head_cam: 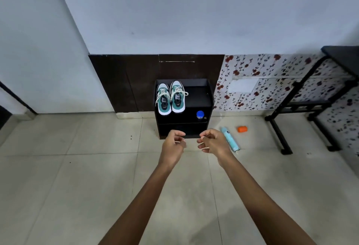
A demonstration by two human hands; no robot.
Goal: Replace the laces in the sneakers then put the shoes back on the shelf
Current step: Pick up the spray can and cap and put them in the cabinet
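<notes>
Two white and teal sneakers stand side by side on the left of the top of a small black shelf [198, 97], the left sneaker [163, 100] and the right sneaker [177, 97], both with pale laces threaded and toes toward the wall. My left hand [173, 143] and my right hand [212, 142] hover over the floor just in front of the shelf's base, a short gap between them. Fingers on both hang loosely curled, and nothing is held in either.
A blue-lidded jar [200, 115] sits on the shelf's lower level at the right. On the tiled floor right of the shelf lie a light blue spray can [230, 139] and an orange cap [242, 129]. A black metal table frame [303, 97] stands at the right.
</notes>
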